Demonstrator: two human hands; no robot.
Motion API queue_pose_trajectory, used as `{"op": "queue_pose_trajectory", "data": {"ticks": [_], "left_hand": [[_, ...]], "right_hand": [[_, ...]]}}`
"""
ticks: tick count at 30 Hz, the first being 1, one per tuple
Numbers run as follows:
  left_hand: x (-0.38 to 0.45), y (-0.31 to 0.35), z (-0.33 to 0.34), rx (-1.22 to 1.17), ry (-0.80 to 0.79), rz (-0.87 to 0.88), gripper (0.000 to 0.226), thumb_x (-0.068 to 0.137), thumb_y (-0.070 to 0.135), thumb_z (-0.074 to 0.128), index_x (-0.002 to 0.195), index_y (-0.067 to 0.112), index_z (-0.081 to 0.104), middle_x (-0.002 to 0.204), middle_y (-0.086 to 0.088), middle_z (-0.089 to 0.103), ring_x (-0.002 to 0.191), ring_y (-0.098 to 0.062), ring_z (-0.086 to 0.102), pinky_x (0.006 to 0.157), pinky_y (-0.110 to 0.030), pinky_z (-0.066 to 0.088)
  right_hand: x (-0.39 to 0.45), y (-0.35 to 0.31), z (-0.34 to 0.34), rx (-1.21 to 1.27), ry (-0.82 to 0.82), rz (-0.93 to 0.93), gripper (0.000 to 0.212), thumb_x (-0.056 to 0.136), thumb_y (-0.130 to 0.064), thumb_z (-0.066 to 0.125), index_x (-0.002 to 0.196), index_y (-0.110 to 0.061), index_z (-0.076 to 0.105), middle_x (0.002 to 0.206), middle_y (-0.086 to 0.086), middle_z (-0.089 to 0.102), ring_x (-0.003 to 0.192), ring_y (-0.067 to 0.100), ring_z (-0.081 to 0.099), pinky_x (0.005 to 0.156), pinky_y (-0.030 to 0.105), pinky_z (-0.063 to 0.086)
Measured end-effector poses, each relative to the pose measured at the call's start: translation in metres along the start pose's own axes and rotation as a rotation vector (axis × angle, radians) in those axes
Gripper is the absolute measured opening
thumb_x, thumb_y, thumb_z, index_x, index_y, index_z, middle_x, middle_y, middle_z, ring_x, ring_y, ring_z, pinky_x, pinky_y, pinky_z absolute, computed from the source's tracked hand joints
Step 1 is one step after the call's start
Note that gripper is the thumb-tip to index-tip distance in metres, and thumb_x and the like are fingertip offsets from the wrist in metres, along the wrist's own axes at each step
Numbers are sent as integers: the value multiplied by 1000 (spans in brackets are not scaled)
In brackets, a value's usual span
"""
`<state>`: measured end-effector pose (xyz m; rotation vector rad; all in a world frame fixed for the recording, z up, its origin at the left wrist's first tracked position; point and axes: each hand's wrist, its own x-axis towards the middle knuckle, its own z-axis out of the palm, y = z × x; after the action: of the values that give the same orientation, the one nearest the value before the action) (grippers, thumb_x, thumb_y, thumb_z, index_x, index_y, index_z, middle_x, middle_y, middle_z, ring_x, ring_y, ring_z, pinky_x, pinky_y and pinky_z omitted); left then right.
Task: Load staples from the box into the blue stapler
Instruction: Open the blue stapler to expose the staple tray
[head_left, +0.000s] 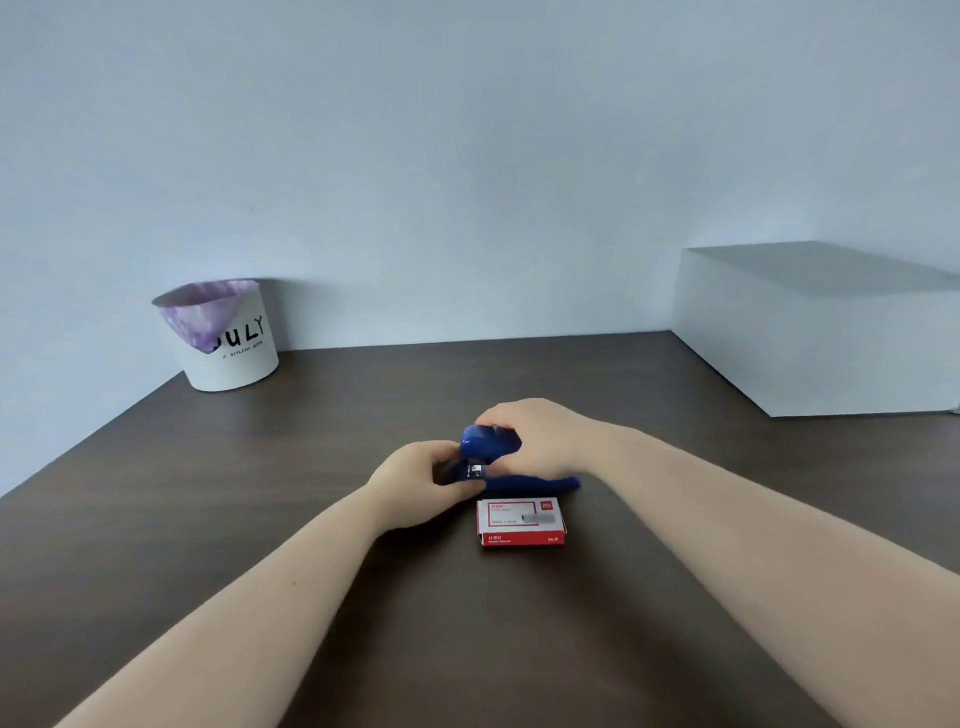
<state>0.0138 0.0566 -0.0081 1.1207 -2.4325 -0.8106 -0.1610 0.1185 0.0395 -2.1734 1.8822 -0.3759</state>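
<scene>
The blue stapler (491, 441) lies on the dark wooden table (208, 493), its long axis running left to right. My left hand (415, 480) grips its front end near the table. My right hand (540, 434) holds the blue top cover, which is lifted up and away from the base. Just in front of the stapler lies the red and white staple box (521, 521), flat and closed, touched by neither hand. No staples are visible.
A white bucket (234, 358) lined with a purple bag stands at the back left against the wall. A large white box (815, 332) sits at the back right.
</scene>
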Motion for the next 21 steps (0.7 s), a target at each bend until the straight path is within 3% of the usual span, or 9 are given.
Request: {"op": "queue_pose_trajectory", "data": {"ticks": [3, 5, 11, 14, 17, 21], "left_hand": [[0, -2, 4, 35, 44, 5, 29, 73, 47, 64, 101, 41, 62, 94, 9, 71, 90, -14, 64, 86, -41, 52], [1, -3, 3, 38, 58, 6, 27, 73, 46, 64, 99, 39, 63, 93, 11, 70, 90, -13, 63, 86, -39, 52], [-1, -5, -1, 61, 56, 93, 9, 76, 38, 66, 83, 34, 63, 80, 10, 65, 82, -14, 60, 81, -37, 51], [0, -6, -1, 82, 63, 108, 13, 77, 39, 66, 80, 28, 61, 77, 8, 63, 79, -15, 58, 78, -35, 49], [0, -8, -3, 94, 57, 103, 24, 75, 42, 65, 86, 21, 64, 84, 1, 67, 83, -18, 59, 80, -37, 50], [-1, -10, -6, 89, 50, 99, 22, 75, 41, 66, 89, 24, 65, 88, 2, 69, 86, -17, 61, 82, -39, 51]], "right_hand": [[6, -1, 8, 35, 63, -1, 23, 84, -25, 63, 103, -14, 59, 94, -1, 58, 85, 20, 53, 67, 26, 37], [6, -2, 6, 79, 117, -5, 23, 85, -26, 63, 102, -12, 59, 92, 0, 58, 82, 20, 53, 65, 26, 36], [-17, 25, -24, 450, 322, 44, 31, 76, -30, 74, 102, -18, 64, 103, 4, 71, 99, 24, 66, 93, 43, 52], [-33, 48, -36, 578, 355, 83, 21, 75, -24, 76, 91, -18, 64, 99, 8, 71, 97, 27, 68, 92, 47, 54], [-51, 69, -42, 640, 347, 130, 17, 77, -12, 75, 87, -10, 62, 93, 16, 67, 87, 26, 68, 84, 44, 59], [-76, 92, -35, 537, 298, 195, 16, 77, -13, 76, 86, -6, 65, 87, 16, 67, 75, 21, 67, 75, 32, 59]]}}
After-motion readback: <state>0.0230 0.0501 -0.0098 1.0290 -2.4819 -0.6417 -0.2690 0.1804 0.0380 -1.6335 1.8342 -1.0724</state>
